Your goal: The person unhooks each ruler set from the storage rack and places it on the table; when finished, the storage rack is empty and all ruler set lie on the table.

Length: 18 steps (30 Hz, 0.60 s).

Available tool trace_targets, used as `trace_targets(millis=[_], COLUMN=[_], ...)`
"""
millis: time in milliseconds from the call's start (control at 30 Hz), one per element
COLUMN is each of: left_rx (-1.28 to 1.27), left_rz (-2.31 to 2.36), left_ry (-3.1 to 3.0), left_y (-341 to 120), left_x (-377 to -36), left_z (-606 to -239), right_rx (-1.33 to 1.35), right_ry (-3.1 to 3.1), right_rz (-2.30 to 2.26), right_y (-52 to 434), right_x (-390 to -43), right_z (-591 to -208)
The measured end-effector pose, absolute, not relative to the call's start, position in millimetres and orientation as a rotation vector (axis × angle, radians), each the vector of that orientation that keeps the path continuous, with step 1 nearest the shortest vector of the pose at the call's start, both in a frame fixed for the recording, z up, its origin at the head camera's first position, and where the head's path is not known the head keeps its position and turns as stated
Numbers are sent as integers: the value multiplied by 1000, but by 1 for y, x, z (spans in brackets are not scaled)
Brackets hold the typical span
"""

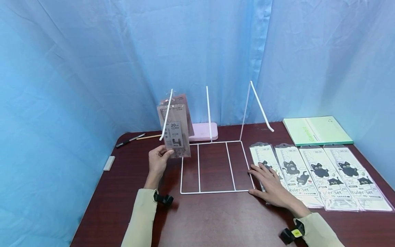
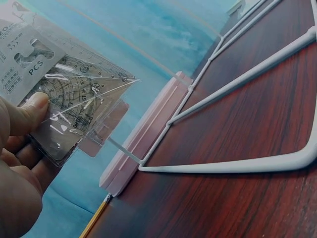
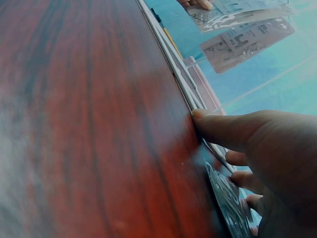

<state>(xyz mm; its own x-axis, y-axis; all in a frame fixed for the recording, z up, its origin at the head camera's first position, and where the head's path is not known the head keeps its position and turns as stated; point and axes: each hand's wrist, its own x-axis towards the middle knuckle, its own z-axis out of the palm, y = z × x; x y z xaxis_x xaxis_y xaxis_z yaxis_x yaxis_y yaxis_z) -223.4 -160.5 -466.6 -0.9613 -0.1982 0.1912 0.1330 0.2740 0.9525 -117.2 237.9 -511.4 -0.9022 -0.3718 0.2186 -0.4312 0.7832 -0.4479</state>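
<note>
- My left hand (image 1: pixel 158 160) pinches the lower edge of a clear ruler-set pack (image 1: pixel 176 135), thumb on the front, fingers curled behind; the pack is held upright above the table, at the left prong of the white wire rack (image 1: pixel 213 164).
- Behind that pack a second, similar pack hangs at the same prong; I cannot tell whether my left hand holds it too.
- Legible on the held pack: "20" on its card in the head view, "PCS" in the left wrist view (image 2: pixel 34 69); the smaller print is too fine to read. A protractor and a set square show through the plastic.
- My right hand (image 1: pixel 271 185) lies flat, fingers straight and spread, gripping nothing; the fingertips rest on the leftmost of four cat-print packs (image 1: pixel 321 176) on the table, the thumb at the rack's near right corner.
- Those packs read "Ruler-set"; my hand covers part of the leftmost one.
- The green notebook (image 1: pixel 316 130) carries pale lettering that I cannot read with certainty.
- The pink case (image 1: pixel 203 132) behind the rack is partly hidden by the held pack.
- A pen (image 1: pixel 129 140), a pencil (image 1: pixel 148 137) and a white eraser (image 1: pixel 109 163) lie on the brown table (image 1: pixel 216 219) at far left.
</note>
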Motion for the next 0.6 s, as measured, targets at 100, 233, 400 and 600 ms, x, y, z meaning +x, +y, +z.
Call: trace_targets(millis=[100, 233, 400, 600], left_rx=[56, 39, 33, 36], left_rz=[-1750, -1760, -1777, -1794], left_ry=[-2267, -2259, -2257, -2258], left_y=[-161, -162, -163, -165], left_x=[-222, -219, -214, -209], left_z=[-465, -465, -465, -464], right_rx=[644, 641, 637, 641], right_ry=[-2855, -2848, -2855, -2852], right_rz=[758, 743, 741, 744], right_y=[238, 238, 238, 238], right_x=[-117, -117, -117, -117], right_z=[-511, -511, -511, -511])
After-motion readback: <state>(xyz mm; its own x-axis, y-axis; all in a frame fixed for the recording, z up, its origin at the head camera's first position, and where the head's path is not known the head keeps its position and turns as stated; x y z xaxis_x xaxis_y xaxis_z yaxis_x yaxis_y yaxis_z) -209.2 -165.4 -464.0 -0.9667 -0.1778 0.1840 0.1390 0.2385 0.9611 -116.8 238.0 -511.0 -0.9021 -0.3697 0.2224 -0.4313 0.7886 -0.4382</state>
